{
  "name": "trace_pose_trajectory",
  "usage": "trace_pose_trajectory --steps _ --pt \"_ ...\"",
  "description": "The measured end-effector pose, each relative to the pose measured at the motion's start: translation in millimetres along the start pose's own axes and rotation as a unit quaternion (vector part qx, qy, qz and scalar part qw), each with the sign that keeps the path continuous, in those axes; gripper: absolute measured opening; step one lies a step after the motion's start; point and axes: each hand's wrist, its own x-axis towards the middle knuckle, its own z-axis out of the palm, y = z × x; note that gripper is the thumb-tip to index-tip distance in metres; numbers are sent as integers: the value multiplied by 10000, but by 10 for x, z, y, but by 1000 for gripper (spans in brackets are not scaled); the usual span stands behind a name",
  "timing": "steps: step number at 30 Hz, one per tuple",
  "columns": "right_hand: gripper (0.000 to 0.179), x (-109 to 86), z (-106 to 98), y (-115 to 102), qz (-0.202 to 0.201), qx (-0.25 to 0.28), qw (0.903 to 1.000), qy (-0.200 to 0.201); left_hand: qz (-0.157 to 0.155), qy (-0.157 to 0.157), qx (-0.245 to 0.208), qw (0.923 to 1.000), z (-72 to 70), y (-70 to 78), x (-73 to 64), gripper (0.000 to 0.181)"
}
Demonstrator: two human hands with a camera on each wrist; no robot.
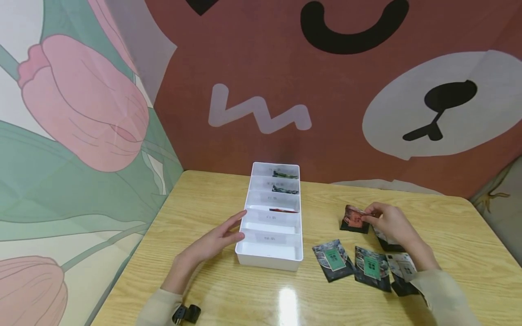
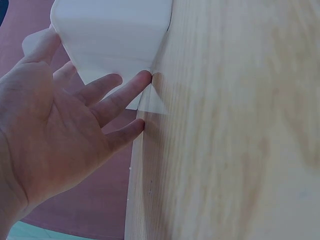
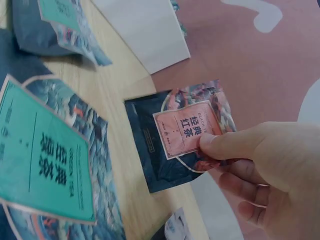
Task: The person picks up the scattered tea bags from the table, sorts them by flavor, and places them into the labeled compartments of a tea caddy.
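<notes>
My right hand [image 1: 393, 224] pinches a black tea packet [image 3: 182, 132] with a red label by its edge, thumb on the printed face. In the head view its lower end is near the tabletop; whether it touches cannot be told. A long white divided tray [image 1: 269, 262] stands left of it, its compartments marked with labels. My left hand [image 1: 212, 242] has its fingers extended against the tray's left side. Inside the tray are a green packet [image 1: 285, 174] at the far end, a greyish-green packet [image 1: 285, 189] and a red packet [image 1: 283, 210], in separate compartments.
Two green tea packets [image 1: 332, 259] lie right of the tray's near end. Beside them is a packet with a pale label [image 1: 403, 270], partly behind the right sleeve. Another dark packet [image 1: 389, 244] sits partly under my right hand. A printed cloth backdrop [image 1: 244, 149] rises behind the table.
</notes>
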Motion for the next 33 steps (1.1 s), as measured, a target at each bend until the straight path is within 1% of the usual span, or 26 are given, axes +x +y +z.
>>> trace_pose_trajectory --steps 6,13,16,20,23,30,33 --pt "14 -3 -24 -96 -54 -33 9995 305 -30 -20 30 10000 -2 -5 8 64" --pt "11 -1 -41 -206 -375 -119 9970 674 11 -52 30 10000 -7 -4 14 66" --pt "9 -2 -43 -247 -471 -160 9955 810 -33 -43 22 10000 -7 3 5 65" --pt "8 -3 -55 -296 -591 -182 9939 918 -97 -19 -16 9999 -4 23 -8 64" --pt "7 -6 -63 -336 -700 -186 9927 968 -78 -22 -51 10000 1 33 -13 63" --pt "8 -12 -56 -459 -772 -90 9911 1084 -80 -22 -90 9999 0 22 -12 63" --pt "7 6 -43 -503 -890 -105 9892 1156 -95 -32 -115 9999 0 18 -9 63"
